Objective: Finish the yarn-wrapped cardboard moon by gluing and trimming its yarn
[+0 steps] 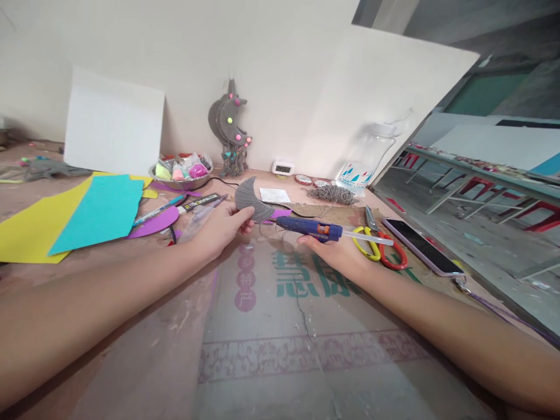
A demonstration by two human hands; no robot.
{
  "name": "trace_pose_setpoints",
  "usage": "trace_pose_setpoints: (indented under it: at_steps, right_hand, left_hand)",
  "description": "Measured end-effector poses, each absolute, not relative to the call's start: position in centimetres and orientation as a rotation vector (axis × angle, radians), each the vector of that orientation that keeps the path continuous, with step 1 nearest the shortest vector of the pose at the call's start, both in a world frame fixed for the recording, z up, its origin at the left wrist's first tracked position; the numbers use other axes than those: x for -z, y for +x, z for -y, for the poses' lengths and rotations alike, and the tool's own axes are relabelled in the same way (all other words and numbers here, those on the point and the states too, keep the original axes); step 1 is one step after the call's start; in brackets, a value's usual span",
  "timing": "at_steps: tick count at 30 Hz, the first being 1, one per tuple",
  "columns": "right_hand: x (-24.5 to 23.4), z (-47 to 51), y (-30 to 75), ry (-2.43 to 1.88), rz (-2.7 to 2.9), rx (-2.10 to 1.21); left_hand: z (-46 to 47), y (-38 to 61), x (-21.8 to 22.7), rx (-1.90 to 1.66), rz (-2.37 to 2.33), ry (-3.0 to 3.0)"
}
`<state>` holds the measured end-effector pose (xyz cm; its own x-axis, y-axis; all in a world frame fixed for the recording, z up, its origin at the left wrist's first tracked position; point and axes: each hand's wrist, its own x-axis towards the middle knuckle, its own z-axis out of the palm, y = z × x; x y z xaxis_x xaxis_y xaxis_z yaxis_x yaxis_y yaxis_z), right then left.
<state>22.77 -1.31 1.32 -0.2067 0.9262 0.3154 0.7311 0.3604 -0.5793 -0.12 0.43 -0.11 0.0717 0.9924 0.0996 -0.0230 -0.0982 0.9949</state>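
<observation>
My left hand (pixel 221 228) pinches a grey yarn-wrapped crescent (pixel 251 199) by its lower edge and holds it just above the table. My right hand (pixel 339 252) grips a blue glue gun (pixel 308 227) that lies level, its nozzle pointing left toward the crescent's lower tip. A clear glue stick (pixel 367 236) sticks out of the gun's back end. A thin strand of yarn hangs down under the gun. Both forearms reach in from the bottom corners.
Yellow and red scissors (pixel 380 245) and a phone (pixel 422 246) lie right of my right hand. Teal (pixel 102 211), yellow and purple felt sheets, pens, a bowl of pompoms (pixel 181 170), a finished grey moon hanging (pixel 230 125), a yarn tangle (pixel 335 194) and a plastic jar (pixel 365 157) stand farther back.
</observation>
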Motion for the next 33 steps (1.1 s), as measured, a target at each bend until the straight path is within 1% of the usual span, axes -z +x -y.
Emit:
trace_pose_setpoints:
  at_steps: [15,26,33]
  right_hand:
    - [-0.7,0.5,23.6,-1.402,1.942,-0.440]
    - [-0.7,0.4,23.7,-1.401,1.930,-0.385]
    - [-0.9,0.2,23.7,-1.493,1.900,-0.323]
  left_hand:
    - [-0.5,-0.2,0.3,-1.236,-1.107,1.301]
    - [-0.4,-0.2,0.1,-1.241,-1.085,1.256]
    - [-0.4,-0.1,0.0,-1.222,-1.091,1.265]
